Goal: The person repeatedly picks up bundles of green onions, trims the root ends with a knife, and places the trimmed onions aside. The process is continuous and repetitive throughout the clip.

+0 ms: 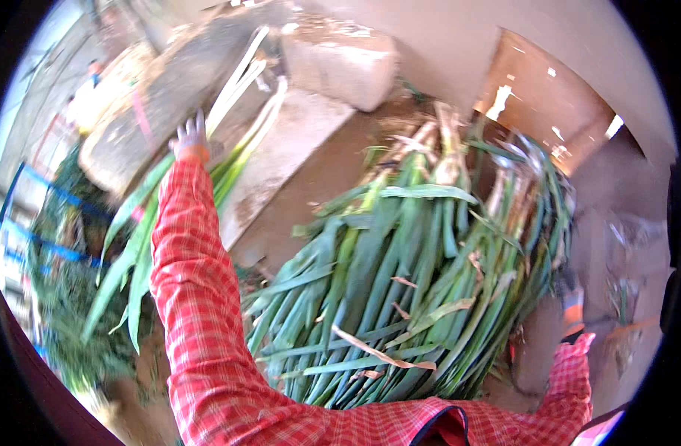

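My left hand point(191, 140), in a grey glove with an orange cuff, reaches to the far left with its fingers spread. It lies against a few long leeks point(236, 91), whose white stalks point away and whose green leaves point(137, 238) hang down to the left of my sleeve. Whether the palm presses on them is hidden. A large heap of leeks point(400, 260) fills the middle, its leaves toward me and its root ends far off. At the heap's right edge is my right hand point(572, 301), also gloved; blur hides its fingers.
A worn stone-like slab point(177, 89) and a pale block point(340, 63) stand at the back, with a flat board point(281, 149) before them. Feathery greens point(80, 297) with a blue frame point(54, 239) are at left. A brown cardboard sheet point(552, 93) leans at back right.
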### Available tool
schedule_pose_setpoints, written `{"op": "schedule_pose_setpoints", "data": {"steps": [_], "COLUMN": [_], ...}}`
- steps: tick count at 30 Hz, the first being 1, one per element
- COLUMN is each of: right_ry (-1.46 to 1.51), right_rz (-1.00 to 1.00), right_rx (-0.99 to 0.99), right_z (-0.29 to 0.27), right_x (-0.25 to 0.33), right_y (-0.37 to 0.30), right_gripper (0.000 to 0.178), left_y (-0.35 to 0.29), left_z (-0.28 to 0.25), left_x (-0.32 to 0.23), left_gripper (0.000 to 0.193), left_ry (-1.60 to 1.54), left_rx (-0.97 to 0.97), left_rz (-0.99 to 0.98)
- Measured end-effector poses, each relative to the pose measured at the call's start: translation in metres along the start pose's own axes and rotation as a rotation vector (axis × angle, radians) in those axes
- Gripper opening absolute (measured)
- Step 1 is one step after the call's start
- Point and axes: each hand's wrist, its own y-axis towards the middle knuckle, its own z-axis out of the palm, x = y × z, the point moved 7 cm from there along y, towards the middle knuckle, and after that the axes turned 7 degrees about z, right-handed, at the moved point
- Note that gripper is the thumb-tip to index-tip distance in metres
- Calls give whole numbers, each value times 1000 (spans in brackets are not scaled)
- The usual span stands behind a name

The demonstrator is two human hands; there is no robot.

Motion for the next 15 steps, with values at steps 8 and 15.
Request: {"op": "schedule_pose_setpoints", "data": {"steps": [8,15], "right_ry": [-277,-771], "right_rz": [598,271], "right_rx": [-121,-450], "right_z": [72,57], "right_x": [-104,-97], "right_y": [-189,-194], "right_gripper": [53,70], "left_y": [-81,-239], "left_z": [42,-191], "left_x": [-187,-323], "left_gripper": [75,61], "left_ry": [-556,-794], "left_rx": [-92,-73], "left_rz": [537,1203]}}
